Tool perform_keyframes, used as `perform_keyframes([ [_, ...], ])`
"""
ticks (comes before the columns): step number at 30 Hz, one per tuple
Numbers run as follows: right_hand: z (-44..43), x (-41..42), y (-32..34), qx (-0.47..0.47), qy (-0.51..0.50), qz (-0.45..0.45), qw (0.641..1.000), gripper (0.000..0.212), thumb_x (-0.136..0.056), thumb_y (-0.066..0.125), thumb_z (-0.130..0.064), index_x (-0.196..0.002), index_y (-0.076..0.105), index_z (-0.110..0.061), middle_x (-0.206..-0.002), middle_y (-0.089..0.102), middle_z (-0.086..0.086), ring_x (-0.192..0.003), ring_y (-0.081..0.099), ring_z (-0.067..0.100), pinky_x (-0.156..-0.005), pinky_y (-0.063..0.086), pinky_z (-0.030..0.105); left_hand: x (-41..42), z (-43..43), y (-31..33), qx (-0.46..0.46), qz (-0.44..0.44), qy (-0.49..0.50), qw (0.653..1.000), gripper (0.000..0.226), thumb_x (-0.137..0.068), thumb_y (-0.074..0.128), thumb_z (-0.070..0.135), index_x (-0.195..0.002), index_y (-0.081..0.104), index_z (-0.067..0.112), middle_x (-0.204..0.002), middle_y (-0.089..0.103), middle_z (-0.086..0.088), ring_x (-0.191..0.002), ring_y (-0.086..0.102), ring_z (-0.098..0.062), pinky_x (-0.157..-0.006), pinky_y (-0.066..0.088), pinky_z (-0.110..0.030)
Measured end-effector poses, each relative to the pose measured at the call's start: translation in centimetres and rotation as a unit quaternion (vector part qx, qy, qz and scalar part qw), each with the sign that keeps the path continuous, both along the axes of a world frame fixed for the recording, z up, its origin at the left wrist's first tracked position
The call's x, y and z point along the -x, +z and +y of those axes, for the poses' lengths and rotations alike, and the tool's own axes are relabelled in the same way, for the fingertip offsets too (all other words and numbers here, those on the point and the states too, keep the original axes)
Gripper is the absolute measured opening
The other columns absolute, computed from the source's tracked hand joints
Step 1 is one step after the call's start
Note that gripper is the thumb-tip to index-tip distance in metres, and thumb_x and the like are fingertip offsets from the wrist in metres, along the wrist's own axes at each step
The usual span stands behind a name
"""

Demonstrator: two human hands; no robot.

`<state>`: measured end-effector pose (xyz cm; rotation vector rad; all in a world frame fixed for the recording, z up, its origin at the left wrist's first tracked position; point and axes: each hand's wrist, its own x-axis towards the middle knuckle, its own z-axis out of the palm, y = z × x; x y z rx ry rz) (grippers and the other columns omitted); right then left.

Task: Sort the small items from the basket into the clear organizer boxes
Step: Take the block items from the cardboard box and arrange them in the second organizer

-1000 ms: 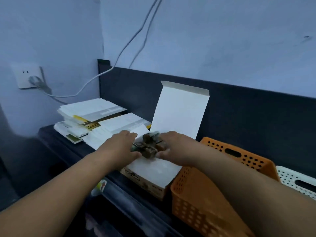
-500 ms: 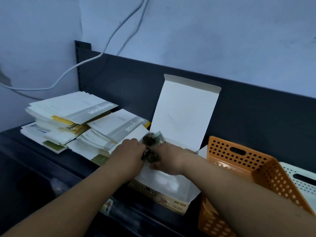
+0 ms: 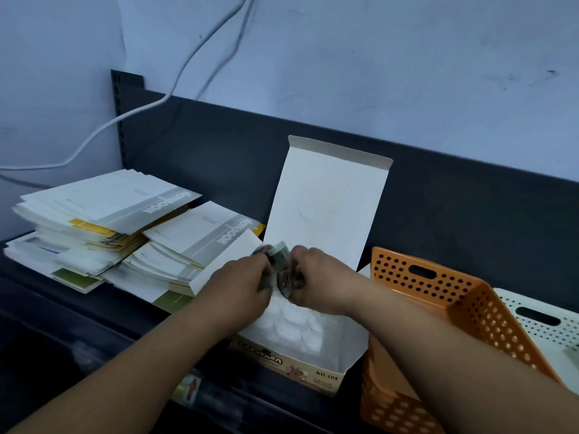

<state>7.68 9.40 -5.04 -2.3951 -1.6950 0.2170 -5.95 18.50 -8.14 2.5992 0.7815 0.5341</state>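
An open cardboard box with a white moulded insert stands on the dark shelf, its lid flipped up against the back panel. Over the box's far end my left hand and my right hand meet and together grip a cluster of small brown and green cylindrical items. Most of the cluster is hidden by my fingers. An orange perforated basket sits just right of the box.
Stacks of white and yellow booklets lie to the left of the box. A white perforated basket stands at the far right. White cables hang on the wall. A lower shelf with dim packages runs below.
The view has shifted and the box sits more central. Both hands stay together on the small items and have drawn slightly back toward the lid end of the box.
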Motion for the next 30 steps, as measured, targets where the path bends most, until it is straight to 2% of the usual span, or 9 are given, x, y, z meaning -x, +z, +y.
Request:
perform_keyframes([
  [5, -3.5, -1.0, 2.8, -0.099, -0.069, 0.105, 0.987, 0.042, -0.081, 0.070, -0.032, -0.116, 0.047, -0.028, -0.108, 0.049, 0.000, -0.082, 0.061, 0.017, -0.063, 0.052, 0.028, -1.8, -0.7, 1.5, 0.215, -0.150, -0.031, 0.965, 0.015, -0.088, 0.056, 0.019, -0.101, 0.057, 0.027, -0.097, 0.058, 0.000, -0.075, 0.058, -0.016, -0.064, 0.045, -0.030],
  [9, -7.0, -1.3, 3.8, -0.160, -0.098, 0.145, 0.971, 0.033, -0.085, 0.069, -0.029, -0.113, 0.050, -0.027, -0.101, 0.053, -0.003, -0.074, 0.059, 0.008, -0.057, 0.050, 0.018, -3.6, -2.4, 2.4, 0.404, -0.192, -0.065, 0.892, 0.015, -0.089, 0.060, 0.018, -0.100, 0.061, 0.028, -0.101, 0.065, -0.008, -0.081, 0.068, -0.022, -0.076, 0.058, -0.039],
  [10, -7.9, -1.4, 4.0, -0.169, -0.105, 0.157, 0.967, 0.035, -0.086, 0.069, -0.028, -0.116, 0.050, -0.026, -0.099, 0.056, -0.004, -0.078, 0.059, 0.009, -0.062, 0.051, 0.019, -3.9, -2.9, 2.7, 0.432, -0.197, -0.072, 0.877, 0.014, -0.090, 0.061, 0.019, -0.101, 0.061, 0.028, -0.101, 0.066, -0.010, -0.081, 0.069, -0.023, -0.075, 0.059, -0.039],
  [12, -10.0, -1.5, 4.2, -0.195, -0.129, 0.176, 0.956, 0.039, -0.087, 0.069, -0.027, -0.121, 0.050, -0.027, -0.100, 0.059, -0.008, -0.089, 0.060, 0.009, -0.073, 0.052, 0.021, -4.6, -4.4, 3.5, 0.461, -0.200, -0.088, 0.860, 0.013, -0.092, 0.058, 0.020, -0.104, 0.061, 0.026, -0.094, 0.066, -0.009, -0.075, 0.069, -0.021, -0.066, 0.057, -0.034],
  [16, -14.4, -1.7, 4.1, -0.260, -0.161, 0.211, 0.928, 0.033, -0.086, 0.071, -0.025, -0.114, 0.056, -0.031, -0.102, 0.064, -0.005, -0.090, 0.063, 0.010, -0.071, 0.053, 0.017, -5.8, -8.5, 4.7, 0.469, -0.205, -0.129, 0.849, 0.012, -0.097, 0.051, 0.021, -0.107, 0.059, 0.021, -0.083, 0.059, -0.006, -0.060, 0.057, -0.016, -0.054, 0.049, -0.026],
  [20, -19.3, -1.6, 3.9, -0.331, -0.196, 0.329, 0.863, 0.021, -0.086, 0.070, -0.018, -0.103, 0.061, -0.027, -0.097, 0.066, 0.002, -0.089, 0.068, 0.020, -0.077, 0.060, 0.042, -6.9, -13.4, 5.8, 0.529, -0.192, -0.173, 0.808, 0.014, -0.098, 0.050, 0.020, -0.110, 0.058, 0.019, -0.088, 0.061, -0.010, -0.061, 0.054, -0.016, -0.059, 0.048, -0.029],
  [22, -22.2, -1.7, 3.8, -0.360, -0.213, 0.347, 0.839, 0.021, -0.086, 0.070, -0.017, -0.104, 0.061, -0.024, -0.095, 0.067, 0.001, -0.085, 0.068, 0.016, -0.074, 0.060, 0.038, -7.7, -16.2, 6.4, 0.558, -0.180, -0.191, 0.787, 0.021, -0.096, 0.050, 0.009, -0.115, 0.055, 0.017, -0.094, 0.060, -0.013, -0.066, 0.055, -0.017, -0.062, 0.048, -0.029],
  [26, -29.3, -2.1, 3.3, -0.395, -0.251, 0.339, 0.816, 0.024, -0.085, 0.071, -0.022, -0.108, 0.063, -0.023, -0.089, 0.067, -0.004, -0.073, 0.062, 0.004, -0.063, 0.049, 0.021, -9.1, -22.5, 6.4, 0.563, -0.160, -0.231, 0.777, 0.038, -0.091, 0.048, -0.009, -0.121, 0.053, 0.012, -0.099, 0.062, -0.016, -0.071, 0.061, -0.018, -0.066, 0.053, -0.030],
  [30, -37.4, -2.6, 2.5, -0.404, -0.297, 0.401, 0.767, 0.019, -0.094, 0.057, -0.023, -0.111, 0.063, -0.028, -0.093, 0.064, -0.004, -0.086, 0.057, 0.012, -0.077, 0.042, 0.030, -10.1, -30.1, 5.9, 0.582, -0.131, -0.256, 0.761, 0.038, -0.090, 0.053, -0.007, -0.122, 0.054, 0.012, -0.095, 0.064, -0.016, -0.071, 0.063, -0.017, -0.061, 0.056, -0.027],
])
